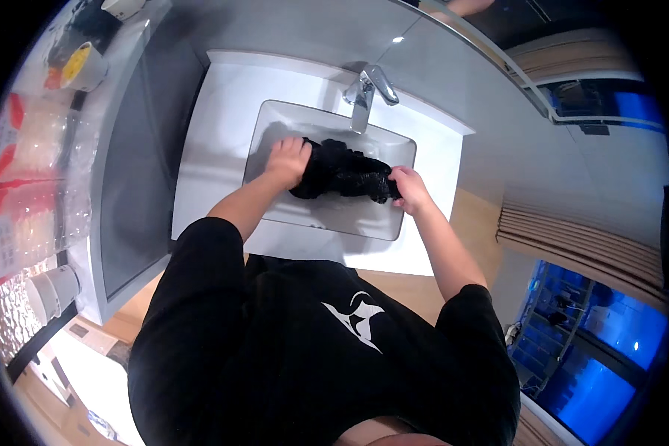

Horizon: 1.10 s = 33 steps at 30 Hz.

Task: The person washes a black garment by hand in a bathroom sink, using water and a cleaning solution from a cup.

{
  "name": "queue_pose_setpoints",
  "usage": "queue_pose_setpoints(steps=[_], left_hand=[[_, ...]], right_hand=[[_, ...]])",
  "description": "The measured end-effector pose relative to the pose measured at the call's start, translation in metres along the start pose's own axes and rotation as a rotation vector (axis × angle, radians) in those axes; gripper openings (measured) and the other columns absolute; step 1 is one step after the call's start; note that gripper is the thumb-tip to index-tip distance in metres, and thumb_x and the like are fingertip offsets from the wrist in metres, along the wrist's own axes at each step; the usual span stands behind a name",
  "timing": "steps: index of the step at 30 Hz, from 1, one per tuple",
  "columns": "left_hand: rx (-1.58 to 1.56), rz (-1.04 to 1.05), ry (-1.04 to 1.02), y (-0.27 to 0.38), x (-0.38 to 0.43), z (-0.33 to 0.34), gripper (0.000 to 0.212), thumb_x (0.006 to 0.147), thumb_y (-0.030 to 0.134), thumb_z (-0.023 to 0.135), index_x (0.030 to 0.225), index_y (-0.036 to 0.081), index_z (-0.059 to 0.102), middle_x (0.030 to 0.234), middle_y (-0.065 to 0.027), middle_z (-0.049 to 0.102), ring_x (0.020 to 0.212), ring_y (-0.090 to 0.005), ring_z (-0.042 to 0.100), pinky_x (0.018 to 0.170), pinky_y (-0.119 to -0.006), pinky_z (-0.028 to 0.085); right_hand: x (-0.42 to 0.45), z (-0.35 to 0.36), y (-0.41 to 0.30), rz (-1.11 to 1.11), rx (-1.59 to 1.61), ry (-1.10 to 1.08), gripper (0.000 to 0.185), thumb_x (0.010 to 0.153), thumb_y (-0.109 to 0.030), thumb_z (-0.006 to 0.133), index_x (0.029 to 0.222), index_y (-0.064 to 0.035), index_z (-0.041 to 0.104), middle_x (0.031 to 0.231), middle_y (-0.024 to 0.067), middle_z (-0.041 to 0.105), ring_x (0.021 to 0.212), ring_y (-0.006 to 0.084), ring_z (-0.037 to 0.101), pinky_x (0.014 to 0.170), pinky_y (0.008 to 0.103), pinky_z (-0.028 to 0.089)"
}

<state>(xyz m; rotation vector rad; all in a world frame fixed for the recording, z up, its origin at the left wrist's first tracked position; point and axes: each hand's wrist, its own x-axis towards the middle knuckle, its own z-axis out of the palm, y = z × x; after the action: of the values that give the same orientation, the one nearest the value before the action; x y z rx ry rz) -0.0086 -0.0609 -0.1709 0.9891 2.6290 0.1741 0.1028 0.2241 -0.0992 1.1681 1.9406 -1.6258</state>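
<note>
A wet black cloth item (345,173) is stretched between my two hands over the white basin (334,220); its exact kind cannot be made out. My left hand (290,160) grips its left end, knuckles up. At the other end, my right hand (408,188) pinches the cloth between thumb and fingers near the basin's right wall. The cloth looks bunched, with a wet sheen at its right part. Behind it, the chrome single-lever faucet (362,97) reaches over the basin. Whether water runs from its spout is not clear.
A white countertop (212,167) with a raised back edge surrounds the basin. To the left stands a grey panel (145,161), with paper cups (53,292) and plastic-wrapped packages (30,178) beyond it. A mirror (535,61) is on the wall, and a window (591,345) lies at right.
</note>
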Motion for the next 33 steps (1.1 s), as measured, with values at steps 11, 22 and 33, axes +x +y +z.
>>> queue_pose_setpoints(steps=[11,22,33], left_hand=[[-0.286,-0.379,-0.058,0.026,0.012,0.049,0.042,0.086,0.015,0.061,0.126,0.02,0.053,0.134,-0.0154,0.05,0.125,-0.0371,0.049,0.098,-0.049,0.045],[-0.34,-0.255,0.072,-0.031,-0.021,-0.024,0.024,0.073,0.004,0.055,0.093,0.005,0.067,0.095,-0.0222,0.067,0.094,-0.0406,0.064,0.08,-0.048,0.051],[-0.372,-0.077,-0.054,-0.065,-0.038,-0.19,0.026,0.069,0.003,0.056,0.093,0.003,0.066,0.076,-0.0161,0.067,0.074,-0.0287,0.067,0.065,-0.04,0.052]], right_hand=[[-0.058,-0.032,-0.031,-0.468,-0.628,-0.01,0.034,0.081,-0.022,0.064,0.107,-0.0005,0.066,0.092,0.0186,0.066,0.084,0.0287,0.064,0.079,0.0357,0.051],[-0.025,-0.088,-0.027,-0.403,-1.046,0.082,0.03,0.072,-0.016,0.067,0.099,-0.005,0.064,0.098,0.0205,0.064,0.092,0.0389,0.064,0.082,0.0431,0.053],[-0.076,-0.098,-0.098,-0.599,-1.002,0.22,0.048,0.079,0.006,0.049,0.123,-0.0121,0.05,0.1,0.0265,0.066,0.099,0.0436,0.063,0.083,0.0478,0.05]])
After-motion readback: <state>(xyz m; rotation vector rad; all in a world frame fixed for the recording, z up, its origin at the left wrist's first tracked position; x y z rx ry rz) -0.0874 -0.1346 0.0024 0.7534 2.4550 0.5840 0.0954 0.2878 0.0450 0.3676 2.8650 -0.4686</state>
